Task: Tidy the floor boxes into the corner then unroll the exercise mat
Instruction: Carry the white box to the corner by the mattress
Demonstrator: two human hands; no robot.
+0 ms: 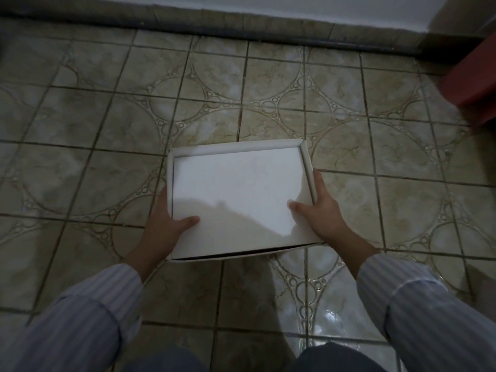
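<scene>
While I watch from the head camera, the flat white rectangular cardboard box (239, 200) sits between the two hands, over the patterned beige floor tiles (107, 130), whether resting or just lifted I cannot tell. On the box's left edge my left hand (166, 224) grips it, thumb curled onto the lid, the other fingers hidden beneath the side. The box's long axis runs left to right, so each hand takes one short end, and neither is nearer than the other. On the box's right edge my right hand (316, 213) clamps likewise, thumb on top, fingers laid along the raised rim. Beyond the box's far edge lies the dark skirting (241, 30) at the wall; far right of the box stands a blurred red object (475, 84). I judge the corner lies that way, so the carry goes forward and right.
</scene>
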